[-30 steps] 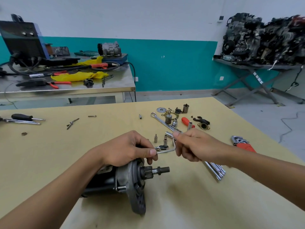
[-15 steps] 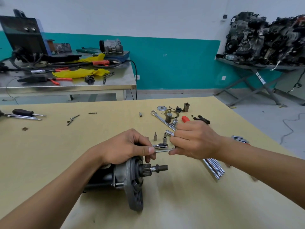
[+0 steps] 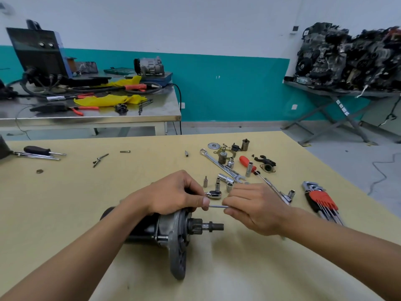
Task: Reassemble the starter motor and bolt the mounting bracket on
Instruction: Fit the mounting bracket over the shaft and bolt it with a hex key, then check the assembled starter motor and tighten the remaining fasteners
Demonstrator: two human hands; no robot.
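Note:
The starter motor (image 3: 173, 230) lies on its side on the yellow table (image 3: 65, 203), its grey flange and splined pinion shaft pointing right. My left hand (image 3: 173, 194) grips the top of the motor housing, thumb beside a thin grey hex key (image 3: 217, 206). My right hand (image 3: 253, 205) pinches the right end of that key, which runs level towards the flange under my left thumb. Its tip is hidden by my left hand. A black mounting bracket (image 3: 265, 160) lies among loose parts at the far right.
Behind my hands lie a small ratchet (image 3: 213, 194), sockets, a combination wrench (image 3: 219, 164), a red-handled screwdriver (image 3: 246, 160) and small motor parts. A red hex key set (image 3: 321, 199) lies at the right. Screwdrivers (image 3: 41, 152) rest far left. A steel bench stands behind.
My right hand has come down and back towards the motor with the hex key, which now lies level at my left thumb. My left hand has stayed on the motor.

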